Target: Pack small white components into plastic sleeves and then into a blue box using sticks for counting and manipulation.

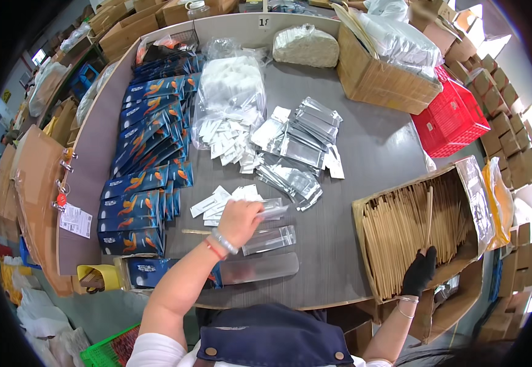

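My left hand (239, 221) is closed, its fingertips pinching the near end of a clear flat packet (273, 210) over the table. Just below it lie another clear packet (269, 240) and a long frosted clear sleeve (261, 268), whose blue end passes under my forearm. White sachets (216, 204) lie beside the hand's far side. My right hand (420, 273), in a dark fingertip-less glove, grips the lower end of a thin wooden stick (429, 211). That stick rises above a cardboard box (477, 192) packed with many similar sticks (388, 241).
Blue printed packs (130, 203) stand in a row along the left panel. A bag of white sachets (229, 85) and a heap of clear packets (311, 140) occupy the middle. At the far right are a carton (382, 85) and a red crate (452, 119).
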`<act>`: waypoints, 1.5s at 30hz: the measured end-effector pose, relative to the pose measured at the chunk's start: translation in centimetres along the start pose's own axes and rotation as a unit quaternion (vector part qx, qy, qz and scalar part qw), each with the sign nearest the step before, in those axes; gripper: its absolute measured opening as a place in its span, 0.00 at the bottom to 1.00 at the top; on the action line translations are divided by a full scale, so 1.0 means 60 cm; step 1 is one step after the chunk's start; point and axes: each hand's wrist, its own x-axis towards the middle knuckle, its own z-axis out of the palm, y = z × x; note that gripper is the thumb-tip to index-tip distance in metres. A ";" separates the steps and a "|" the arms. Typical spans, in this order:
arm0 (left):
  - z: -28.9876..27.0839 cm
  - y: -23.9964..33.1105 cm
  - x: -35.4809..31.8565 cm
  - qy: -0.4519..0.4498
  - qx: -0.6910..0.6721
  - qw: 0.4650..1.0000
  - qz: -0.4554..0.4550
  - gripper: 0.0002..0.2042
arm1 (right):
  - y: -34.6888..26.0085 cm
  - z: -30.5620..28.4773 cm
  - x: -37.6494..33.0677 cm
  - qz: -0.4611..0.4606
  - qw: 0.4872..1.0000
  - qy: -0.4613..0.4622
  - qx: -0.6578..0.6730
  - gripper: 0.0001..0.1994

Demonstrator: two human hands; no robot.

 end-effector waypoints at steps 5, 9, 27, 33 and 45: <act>-0.036 0.031 -0.131 -0.167 -0.136 0.970 -0.112 0.10 | -0.144 0.011 -0.085 -0.261 0.948 -0.168 0.064 0.10; -0.060 0.038 -0.196 -0.056 -0.001 0.998 -0.039 0.20 | -0.258 0.062 -0.169 -0.392 0.830 -0.385 0.097 0.16; -0.024 0.043 -0.210 0.002 0.042 0.999 0.013 0.35 | -0.310 0.182 -0.343 -0.265 0.763 -0.487 0.331 0.13; -0.043 0.046 -0.195 -0.097 0.095 0.990 0.042 0.27 | -0.339 0.145 -0.279 -0.512 0.773 -0.363 0.089 0.33; -0.141 -0.037 -0.226 0.067 0.160 0.978 -0.111 0.23 | -0.338 0.090 -0.236 -0.453 0.816 -0.360 0.020 0.30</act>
